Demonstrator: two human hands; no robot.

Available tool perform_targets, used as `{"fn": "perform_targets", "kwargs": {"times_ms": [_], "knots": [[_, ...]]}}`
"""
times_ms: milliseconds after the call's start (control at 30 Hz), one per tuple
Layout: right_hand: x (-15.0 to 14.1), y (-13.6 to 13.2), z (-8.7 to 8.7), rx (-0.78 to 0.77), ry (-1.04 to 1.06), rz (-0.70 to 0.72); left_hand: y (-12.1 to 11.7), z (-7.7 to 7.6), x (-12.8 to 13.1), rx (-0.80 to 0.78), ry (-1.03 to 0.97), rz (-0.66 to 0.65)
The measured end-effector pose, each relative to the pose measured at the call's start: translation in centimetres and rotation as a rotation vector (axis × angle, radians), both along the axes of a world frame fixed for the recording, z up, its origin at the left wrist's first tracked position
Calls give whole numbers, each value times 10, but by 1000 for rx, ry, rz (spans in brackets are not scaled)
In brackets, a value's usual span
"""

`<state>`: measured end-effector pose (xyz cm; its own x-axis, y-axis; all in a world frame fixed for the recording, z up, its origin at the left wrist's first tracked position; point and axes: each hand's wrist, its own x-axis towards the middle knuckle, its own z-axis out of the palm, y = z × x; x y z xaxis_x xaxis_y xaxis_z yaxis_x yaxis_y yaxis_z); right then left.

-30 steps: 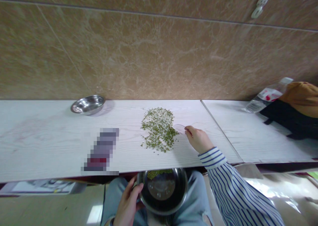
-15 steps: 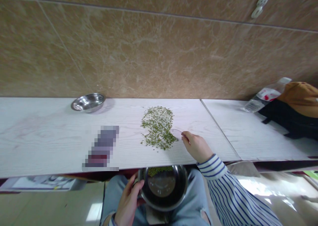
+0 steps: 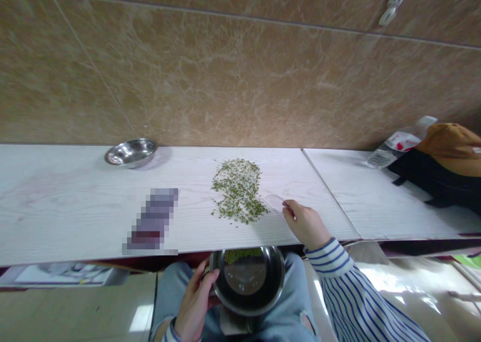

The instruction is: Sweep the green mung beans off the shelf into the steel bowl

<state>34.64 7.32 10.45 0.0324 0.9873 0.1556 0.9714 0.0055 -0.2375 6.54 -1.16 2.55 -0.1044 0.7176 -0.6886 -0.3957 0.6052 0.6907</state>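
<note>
Small green grains (image 3: 237, 194), like dried beans or peppercorns, lie in a loose patch on the white table (image 3: 75, 207). Just right of the patch, my right hand (image 3: 306, 224) pinches a clear, flat, rounded plastic scraper (image 3: 274, 202) at its near end. Its tip is slightly apart from the grains. Below the table edge, my left hand (image 3: 197, 294) is wrapped around the left side of a steel pot (image 3: 259, 309) over my lap. More green grains lie inside the pot at its far side. My left fingertips are partly hidden behind the pot.
A small steel bowl (image 3: 131, 153) stands near the wall at the left. A blurred-out flat object (image 3: 152, 219) lies in front of it. At the far right are a plastic bottle (image 3: 394, 149), a brown cap (image 3: 454, 141) and dark cloth (image 3: 424, 174).
My right hand has moved right, drawing the plastic scraper away from the edge of the grain patch. My left hand still holds the pot in the same place.
</note>
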Motion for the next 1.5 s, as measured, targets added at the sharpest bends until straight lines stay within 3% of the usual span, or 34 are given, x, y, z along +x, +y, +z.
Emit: {"fn": "perform_targets", "kwargs": {"times_ms": [767,1200,1500], "knots": [[-25,-28,-1,2,107,119,-2,5,3,28,15,-21],[3,-24,-3,67,104,37,-2,2,3,27,-4,-48],[3,-12,-4,45,86,48,-2,3,2,28,-10,-47]]}}
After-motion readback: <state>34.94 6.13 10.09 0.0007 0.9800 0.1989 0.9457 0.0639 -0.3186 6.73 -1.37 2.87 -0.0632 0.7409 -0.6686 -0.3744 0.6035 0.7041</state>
